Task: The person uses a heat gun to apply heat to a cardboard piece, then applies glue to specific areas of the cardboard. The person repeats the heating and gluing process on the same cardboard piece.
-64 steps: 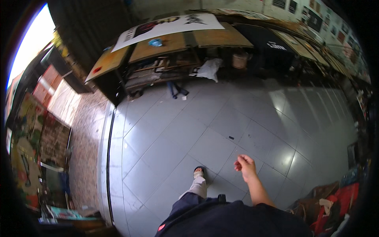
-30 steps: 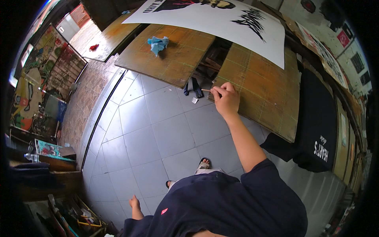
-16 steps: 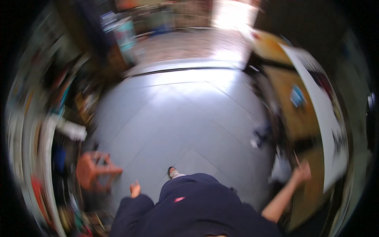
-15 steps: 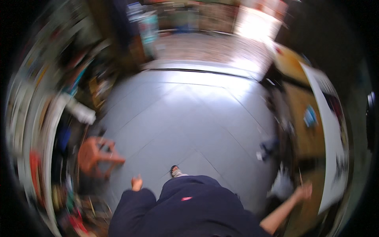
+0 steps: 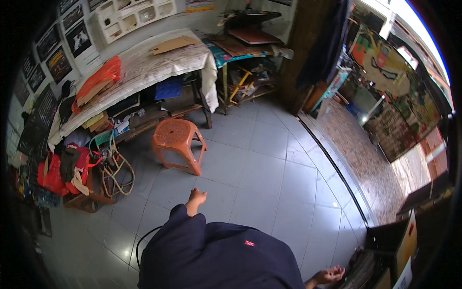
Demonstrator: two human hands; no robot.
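My left hand (image 5: 195, 198) hangs in front of me over the tiled floor, its fingers loosely apart and nothing in them. The closest thing to it is an orange plastic stool (image 5: 175, 134), standing just beyond, and the two do not touch. At the lower right my right hand (image 5: 331, 274) is held low, palm partly up, with loosely curled fingers set apart. I see no object in it. Beside it is a dark piece of furniture (image 5: 361, 269), partly cut off by the view's rim.
A long table under a stained white cloth (image 5: 159, 61) runs along the left wall, bearing an orange plastic bag (image 5: 103, 79) and cardboard (image 5: 174, 45). Red bags (image 5: 53, 173) and a rattan frame (image 5: 117, 168) crowd the floor below. A doorway sill (image 5: 332, 166) crosses the right side.
My view has swung left, bringing the stool and cloth-covered table ahead and the doorway to the right. My right hand has left the wooden surface with the white sheet and dropped lower.
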